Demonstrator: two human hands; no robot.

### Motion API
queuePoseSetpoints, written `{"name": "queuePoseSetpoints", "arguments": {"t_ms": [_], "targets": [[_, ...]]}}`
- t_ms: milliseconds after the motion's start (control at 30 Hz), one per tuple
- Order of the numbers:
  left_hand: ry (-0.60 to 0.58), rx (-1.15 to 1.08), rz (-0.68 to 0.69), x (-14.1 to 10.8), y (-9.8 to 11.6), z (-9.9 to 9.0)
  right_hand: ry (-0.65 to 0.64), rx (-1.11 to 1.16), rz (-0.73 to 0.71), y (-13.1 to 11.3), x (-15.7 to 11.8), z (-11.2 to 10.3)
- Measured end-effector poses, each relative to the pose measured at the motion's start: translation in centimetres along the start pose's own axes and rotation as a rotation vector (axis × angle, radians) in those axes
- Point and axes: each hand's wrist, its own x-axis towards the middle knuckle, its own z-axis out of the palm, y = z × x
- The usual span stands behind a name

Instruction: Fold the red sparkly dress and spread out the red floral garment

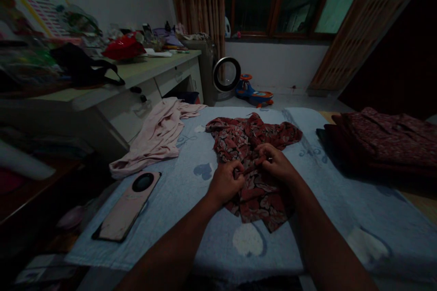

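Note:
A red and black patterned garment (266, 195) lies crumpled on the light blue cloth (184, 200) in front of me. My left hand (227, 181) pinches its fabric near the middle, thumb against the fingers. Close by on the right, my right hand (276, 163) also grips a fold of the same garment between thumb and fingers. The fabric bunches up between both hands, and its lower part spreads flat toward me. Whether it is a shirt or a dress I cannot tell.
At left on the cloth lie a phone (128, 209) and a pink garment (157, 141). Folded dark red clothes (385, 141) are stacked at right. A cluttered desk (143, 72) stands on the left. Beyond are a round fan (226, 59) and a blue ride-on toy (252, 93).

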Motion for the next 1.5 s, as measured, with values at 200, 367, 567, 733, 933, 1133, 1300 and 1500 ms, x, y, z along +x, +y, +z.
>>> {"name": "queuePoseSetpoints", "arguments": {"t_ms": [200, 367, 567, 733, 933, 1133, 1300, 1500], "targets": [[-0.016, -0.013, -0.053, 0.0, 0.2, 0.1, -0.013, 0.107, 0.171, 0.2, -1.0, -0.1], [0.006, -0.014, -0.129, 0.2, -0.2, 0.1, 0.011, 0.06, 0.125, 0.5, -1.0, 0.1], [0.003, -0.04, -0.142, 0.4, -0.8, 0.2, 0.051, 0.003, 0.089, 2.0, -1.0, 0.3], [-0.014, -0.075, -0.184, 0.6, -0.9, 0.1, 0.018, -0.025, 0.045, 2.9, -1.0, 0.5], [-0.004, -0.129, -0.196, 0.7, -0.8, -0.2, 0.072, -0.046, 0.059, 2.7, -1.0, 0.5], [-0.038, -0.06, -0.13, 0.3, -0.7, 0.0, 0.121, 0.035, 0.035, 2.1, -0.9, 0.5], [-0.106, 0.018, -0.055, 0.0, -0.5, 0.4, 0.168, 0.159, 0.076, 1.7, -0.8, 1.2], [-0.156, 0.065, 0.058, -0.2, -0.5, 0.6, 0.154, 0.328, 0.248, 1.8, -1.0, 1.7]]}}
